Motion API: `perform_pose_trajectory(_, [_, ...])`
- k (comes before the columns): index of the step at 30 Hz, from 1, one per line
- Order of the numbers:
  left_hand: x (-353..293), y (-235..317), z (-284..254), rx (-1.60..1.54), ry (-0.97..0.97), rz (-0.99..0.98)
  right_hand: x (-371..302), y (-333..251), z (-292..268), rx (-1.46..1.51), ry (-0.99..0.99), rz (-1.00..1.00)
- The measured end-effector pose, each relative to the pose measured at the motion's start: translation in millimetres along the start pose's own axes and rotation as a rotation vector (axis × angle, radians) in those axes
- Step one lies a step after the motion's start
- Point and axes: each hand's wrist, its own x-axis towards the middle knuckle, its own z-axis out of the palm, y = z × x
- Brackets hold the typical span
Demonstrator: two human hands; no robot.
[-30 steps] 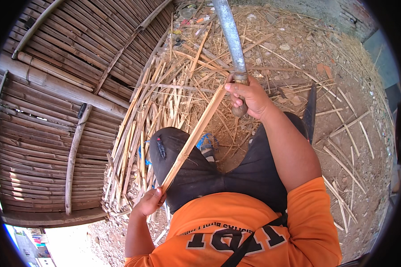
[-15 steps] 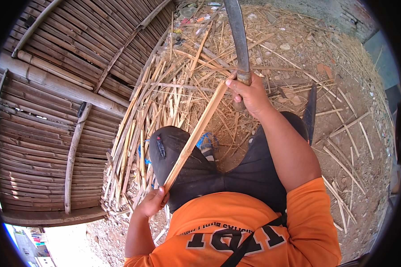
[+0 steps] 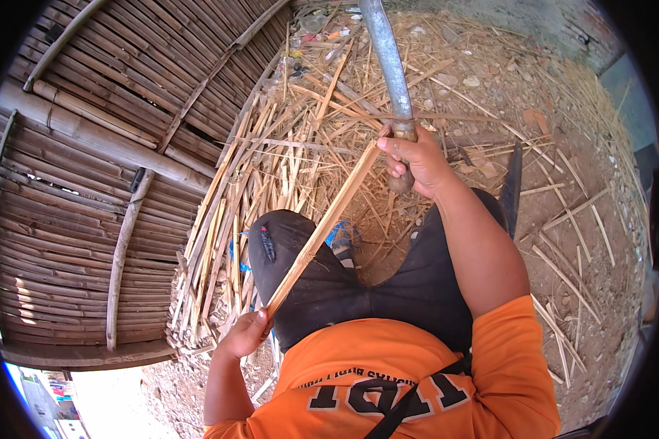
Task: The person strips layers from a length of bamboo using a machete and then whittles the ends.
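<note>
A pale split bamboo strip slants across my left thigh, its far end up by my right hand. At its near end my left hand is closed round it, thumb on top. My right hand grips the wooden handle of a machete, whose long grey blade points away from me. The right thumb and a finger also touch the strip's far end. Loose fibres stick out from the strip near its middle.
On the left stands a bamboo slat wall with round poles. A heap of split bamboo strips lies between it and my legs. More strips and a dark blade-like piece are on the dirt at right.
The machete and my right hand have shifted slightly right and nearer, and the blade has turned so its flat catches more light. The strip's far end has come a little nearer.
</note>
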Motion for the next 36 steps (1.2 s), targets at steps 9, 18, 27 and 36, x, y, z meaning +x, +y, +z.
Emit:
perform_pose_trajectory(9, [10.7,-17.6,9.6,0.267,0.245,0.172,1.2,4.1,7.2,-0.042,0.120,-0.038])
perform_pose_trajectory(18, [19.5,7.2,41.8,0.588,0.577,0.291,1.6,8.3,14.3,0.107,0.263,-0.070])
perform_pose_trajectory(27, [29.7,31.2,58.9,0.620,0.580,0.261,1.4,8.4,17.5,0.082,0.479,-0.246])
perform_pose_trajectory(36, [41.7,32.2,58.8,0.329,0.322,0.185,3.8,4.6,13.8,-0.093,0.598,-0.369])
